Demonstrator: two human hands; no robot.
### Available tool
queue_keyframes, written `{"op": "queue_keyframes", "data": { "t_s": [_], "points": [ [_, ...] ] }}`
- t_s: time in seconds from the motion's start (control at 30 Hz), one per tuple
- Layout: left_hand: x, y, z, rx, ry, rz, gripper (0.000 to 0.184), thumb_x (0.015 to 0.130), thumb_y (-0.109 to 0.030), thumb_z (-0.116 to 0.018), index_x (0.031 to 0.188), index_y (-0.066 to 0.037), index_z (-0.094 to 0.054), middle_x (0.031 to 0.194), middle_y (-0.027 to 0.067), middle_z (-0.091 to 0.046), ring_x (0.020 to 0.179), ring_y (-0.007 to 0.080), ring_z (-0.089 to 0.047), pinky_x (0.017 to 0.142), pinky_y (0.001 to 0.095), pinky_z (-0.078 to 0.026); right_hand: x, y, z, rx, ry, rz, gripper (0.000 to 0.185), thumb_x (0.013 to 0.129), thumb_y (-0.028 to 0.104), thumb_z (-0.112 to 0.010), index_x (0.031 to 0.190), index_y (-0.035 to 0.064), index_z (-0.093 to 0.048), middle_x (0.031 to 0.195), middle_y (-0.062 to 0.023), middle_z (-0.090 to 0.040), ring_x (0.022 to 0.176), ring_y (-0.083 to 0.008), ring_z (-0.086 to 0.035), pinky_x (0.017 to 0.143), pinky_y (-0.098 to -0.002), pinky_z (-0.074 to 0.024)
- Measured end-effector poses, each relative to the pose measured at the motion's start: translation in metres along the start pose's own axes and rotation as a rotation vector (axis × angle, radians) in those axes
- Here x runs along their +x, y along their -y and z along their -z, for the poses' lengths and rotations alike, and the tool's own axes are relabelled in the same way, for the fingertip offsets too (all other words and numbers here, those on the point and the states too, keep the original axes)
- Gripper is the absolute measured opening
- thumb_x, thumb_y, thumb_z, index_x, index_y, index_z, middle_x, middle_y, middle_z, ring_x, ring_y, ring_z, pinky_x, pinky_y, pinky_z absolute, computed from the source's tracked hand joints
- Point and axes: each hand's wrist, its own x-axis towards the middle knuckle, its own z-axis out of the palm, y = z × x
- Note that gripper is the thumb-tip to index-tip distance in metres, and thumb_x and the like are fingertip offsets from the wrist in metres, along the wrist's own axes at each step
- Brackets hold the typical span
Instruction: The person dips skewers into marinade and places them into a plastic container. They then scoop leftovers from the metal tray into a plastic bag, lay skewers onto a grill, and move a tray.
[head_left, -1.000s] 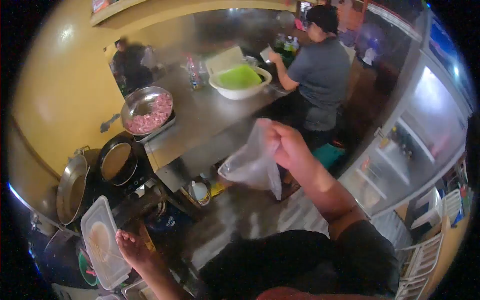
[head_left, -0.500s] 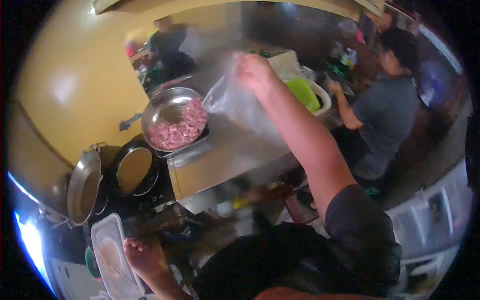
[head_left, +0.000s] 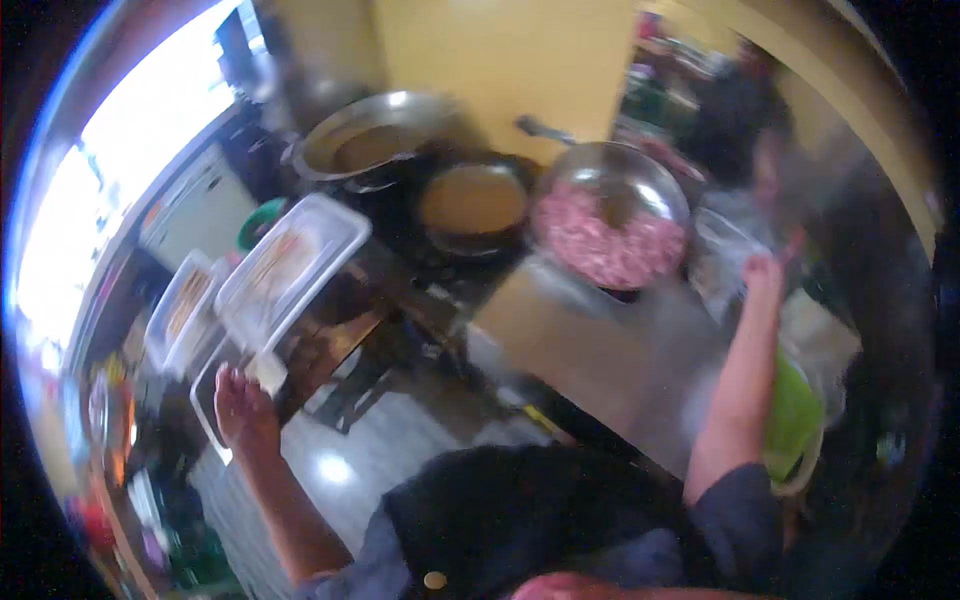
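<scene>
My right hand [head_left: 764,272], blurred by motion, is closed at the edge of a clear plastic bag [head_left: 718,255]. The bag is beside a steel bowl [head_left: 650,187] of pink raw meat pieces [head_left: 620,245] on the metal counter [head_left: 590,330]. My left hand [head_left: 246,408] holds nothing, its fingers loosely bent and slightly apart. Just above it is a white plastic tray [head_left: 335,235] with thin sticks inside. A smaller container [head_left: 165,335] of brownish pieces lies further left.
Two pans, a wide metal one [head_left: 435,115] and a dark one [head_left: 475,205] with brown contents, stand by the yellow wall. A green basket [head_left: 790,420] sits in a pale basin on the right. A green round container [head_left: 262,222] is behind the tray.
The view has swung left toward the pans and trays. My right hand has carried the bag over the counter to the far side of the meat bowl. The co-worker has left the view.
</scene>
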Motion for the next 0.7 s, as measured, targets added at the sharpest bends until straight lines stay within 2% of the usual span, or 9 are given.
{"op": "queue_keyframes", "data": {
  "t_s": [0.13,0.27,0.3,0.37,0.43,0.5,0.57,0.6,0.7],
  "points": [
    [0.003,-0.042,-0.001,-0.107,-0.029,-0.055,0.030,0.081,-0.014,-0.049,0.109,-0.004,-0.045,0.083,0.0037,-0.047,0.068,0.0120,-0.044,0.050,0.0184,-0.036,-0.065,-0.023,-0.037,-0.214,-0.266,0.110,0.017,0.075,0.016,-0.047,0.089,0.0072,-0.047,0.079,-0.0064,-0.046,0.073,-0.0200,-0.045,0.063,-0.0352,-0.0369],
    [-0.018,-0.068,0.027,-0.038,-0.120,-0.210,0.026,0.085,-0.019,-0.043,0.104,-0.002,-0.048,0.085,0.0052,-0.051,0.067,0.0128,-0.047,0.048,0.0193,-0.041,-0.205,-0.081,-0.071,-0.303,-0.094,0.520,0.044,0.076,0.021,-0.052,0.115,0.0046,-0.040,0.108,-0.0102,-0.044,0.099,-0.0216,-0.044,0.084,-0.0387,-0.0330],
    [-0.023,-0.079,0.034,-0.050,-0.081,-0.238,0.025,0.085,-0.019,-0.043,0.104,-0.003,-0.048,0.083,0.0047,-0.050,0.066,0.0127,-0.046,0.049,0.0195,-0.041,-0.247,-0.111,-0.090,-0.310,-0.072,0.510,0.044,0.076,0.021,-0.052,0.115,0.0046,-0.040,0.108,-0.0102,-0.044,0.099,-0.0216,-0.044,0.084,-0.0387,-0.0330],
    [-0.031,-0.094,0.061,-0.084,-0.039,-0.263,0.027,0.082,-0.018,-0.047,0.105,-0.004,-0.049,0.080,0.0024,-0.047,0.066,0.0104,-0.041,0.049,0.0193,-0.035,-0.313,-0.170,-0.119,-0.648,0.228,0.718,0.049,0.076,0.022,-0.054,0.118,0.0037,-0.036,0.111,-0.0073,-0.045,0.102,-0.0195,-0.044,0.085,-0.0372,-0.0323],
    [-0.043,-0.113,0.090,-0.079,-0.162,-0.284,0.026,0.083,-0.019,-0.047,0.105,-0.004,-0.049,0.079,0.0017,-0.046,0.065,0.0103,-0.040,0.049,0.0192,-0.034,-0.353,-0.235,-0.119,-0.919,0.702,0.620,0.043,0.078,0.023,-0.056,0.115,0.0050,-0.043,0.110,-0.0050,-0.047,0.100,-0.0145,-0.044,0.082,-0.0274,-0.0342],
    [-0.047,-0.137,0.118,-0.116,-0.356,-0.291,0.024,0.083,-0.019,-0.047,0.102,-0.005,-0.050,0.076,0.0001,-0.043,0.063,0.0099,-0.038,0.047,0.0189,-0.032,-0.400,-0.293,-0.115,-1.112,0.877,0.205,0.030,0.083,0.017,-0.049,0.109,0.0044,-0.048,0.100,-0.0036,-0.053,0.092,-0.0106,-0.048,0.077,-0.0228,-0.0375],
    [-0.051,-0.164,0.160,-0.154,-0.188,-0.288,0.023,0.084,-0.019,-0.046,0.101,-0.005,-0.050,0.075,0.0002,-0.043,0.063,0.0099,-0.038,0.047,0.0191,-0.032,-0.451,-0.343,-0.119,-1.199,1.088,0.003,0.027,0.082,0.014,-0.050,0.107,0.0027,-0.050,0.093,-0.0033,-0.057,0.087,-0.0102,-0.052,0.075,-0.0221,-0.0402],
    [-0.053,-0.175,0.181,-0.198,-0.037,-0.292,0.023,0.084,-0.019,-0.045,0.101,-0.004,-0.050,0.075,0.0003,-0.043,0.062,0.0100,-0.038,0.047,0.0193,-0.031,-0.464,-0.372,-0.117,-1.246,1.212,0.049,0.026,0.082,0.013,-0.050,0.105,0.0017,-0.051,0.092,-0.0044,-0.057,0.085,-0.0106,-0.053,0.074,-0.0221,-0.0412],
    [-0.058,-0.202,0.220,-0.189,-0.099,-0.321,0.022,0.085,-0.019,-0.045,0.101,-0.004,-0.051,0.076,0.0012,-0.043,0.061,0.0099,-0.039,0.045,0.0195,-0.031,-0.515,-0.443,-0.139,-1.404,1.380,0.167,0.024,0.079,0.015,-0.055,0.097,-0.0003,-0.055,0.085,-0.0085,-0.060,0.077,-0.0107,-0.056,0.068,-0.0235,-0.0448]
  ]
}}
